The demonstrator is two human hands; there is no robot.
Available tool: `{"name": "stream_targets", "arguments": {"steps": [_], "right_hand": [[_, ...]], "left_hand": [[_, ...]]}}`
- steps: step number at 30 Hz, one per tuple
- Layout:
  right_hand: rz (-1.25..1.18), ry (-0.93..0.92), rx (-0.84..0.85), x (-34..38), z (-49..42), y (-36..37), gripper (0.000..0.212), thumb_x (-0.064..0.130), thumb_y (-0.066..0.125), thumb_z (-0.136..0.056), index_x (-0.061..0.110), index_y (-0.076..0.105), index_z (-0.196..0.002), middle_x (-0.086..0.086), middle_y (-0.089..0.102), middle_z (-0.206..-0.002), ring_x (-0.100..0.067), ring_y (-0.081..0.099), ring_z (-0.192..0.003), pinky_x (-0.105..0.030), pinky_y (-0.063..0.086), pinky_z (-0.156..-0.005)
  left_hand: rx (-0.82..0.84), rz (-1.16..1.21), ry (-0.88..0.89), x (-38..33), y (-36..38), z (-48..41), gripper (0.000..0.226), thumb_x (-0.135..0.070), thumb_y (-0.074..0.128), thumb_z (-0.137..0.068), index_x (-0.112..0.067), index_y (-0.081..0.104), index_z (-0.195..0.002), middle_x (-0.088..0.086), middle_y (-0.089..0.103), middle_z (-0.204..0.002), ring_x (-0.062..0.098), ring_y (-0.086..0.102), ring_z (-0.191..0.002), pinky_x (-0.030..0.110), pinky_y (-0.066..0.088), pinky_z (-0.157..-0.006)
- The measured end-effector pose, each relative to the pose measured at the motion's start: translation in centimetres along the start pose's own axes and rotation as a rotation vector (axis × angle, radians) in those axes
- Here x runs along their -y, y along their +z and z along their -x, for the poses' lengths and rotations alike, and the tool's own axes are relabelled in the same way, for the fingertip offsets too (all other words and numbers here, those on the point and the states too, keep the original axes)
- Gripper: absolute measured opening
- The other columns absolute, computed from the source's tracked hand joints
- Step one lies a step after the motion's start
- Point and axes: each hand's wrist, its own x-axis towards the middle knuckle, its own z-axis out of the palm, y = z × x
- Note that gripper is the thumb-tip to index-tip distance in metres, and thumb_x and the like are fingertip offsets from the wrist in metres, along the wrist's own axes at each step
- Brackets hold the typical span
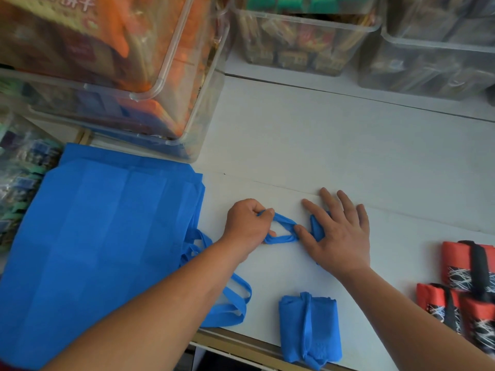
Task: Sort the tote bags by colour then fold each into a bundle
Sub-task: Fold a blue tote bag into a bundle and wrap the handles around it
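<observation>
A folded blue tote bag (317, 226) lies on the white table (321, 145), mostly hidden under my right hand (338, 234), which presses flat on it with fingers spread. Its blue handle straps (281, 230) stretch left, and my left hand (247, 222) grips their looped end in a fist. A pile of flat blue tote bags (101, 236) lies at the left, handles trailing toward the table's front edge. One finished blue bundle (309, 329) sits near the front edge. Red and black patterned bundles (466, 279) lie at the right.
Clear plastic bins of packaged snacks stand along the back: a stacked pair at the left (128, 84), one in the middle (302, 36) and another at the right (434, 54). More packets (18, 178) lie at the far left.
</observation>
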Motion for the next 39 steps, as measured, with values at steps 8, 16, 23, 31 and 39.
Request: {"name": "stream_targets", "arguments": {"steps": [8, 16, 23, 31, 39], "right_hand": [[-0.002, -0.008, -0.022, 0.0, 0.0, 0.3, 0.057, 0.07, 0.045, -0.092, 0.047, 0.051, -0.143, 0.008, 0.033, -0.163, -0.026, 0.022, -0.154, -0.057, 0.017, -0.123], [0.013, -0.01, -0.011, 0.1, 0.0, 0.1, 0.056, 0.069, 0.044, -0.093, 0.046, 0.051, -0.144, 0.007, 0.035, -0.162, -0.027, 0.023, -0.153, -0.057, 0.017, -0.122], [-0.046, -0.014, 0.09, 0.2, -0.1, -1.2, 0.056, 0.064, 0.016, -0.102, 0.047, 0.04, -0.15, 0.008, 0.026, -0.166, -0.02, 0.009, -0.156, -0.052, 0.006, -0.126], [-0.332, 0.363, 0.002, -2.0, 1.4, -4.4, 0.083, 0.062, 0.061, -0.09, 0.017, 0.037, -0.155, -0.009, 0.033, -0.155, -0.03, 0.033, -0.14, -0.047, 0.038, -0.112], [-0.908, 0.887, 0.209, -1.6, 0.6, -6.1, 0.063, 0.056, 0.085, -0.073, 0.011, 0.063, -0.111, -0.002, 0.07, -0.105, -0.019, 0.066, -0.09, -0.035, 0.054, -0.071]], "left_hand": [[0.036, -0.135, -0.032, -0.5, -0.3, -0.7, 0.034, -0.037, 0.081, -0.085, -0.006, 0.069, -0.086, 0.006, 0.074, -0.074, 0.02, 0.074, -0.071, 0.04, 0.063, -0.072], [0.154, 0.145, -0.016, -1.5, -0.8, 0.6, 0.018, -0.023, 0.073, -0.095, -0.017, 0.068, -0.111, 0.006, 0.077, -0.089, 0.017, 0.076, -0.086, 0.04, 0.06, -0.09], [0.194, -0.109, -0.065, -0.8, -1.3, 0.7, 0.033, -0.032, 0.068, -0.098, 0.0, 0.067, -0.096, 0.014, 0.072, -0.09, 0.01, 0.072, -0.067, 0.03, 0.06, -0.065], [0.147, -0.1, -0.139, -2.2, 0.1, 1.4, 0.029, -0.036, 0.061, -0.1, -0.007, 0.066, -0.098, 0.0, 0.052, -0.069, 0.007, 0.063, -0.05, 0.022, 0.049, -0.051], [0.177, -0.124, -0.132, -4.0, 2.2, 2.6, 0.042, -0.037, 0.058, -0.1, 0.004, 0.057, -0.105, 0.016, 0.068, -0.062, 0.022, 0.067, -0.062, 0.042, 0.062, -0.064]]}}
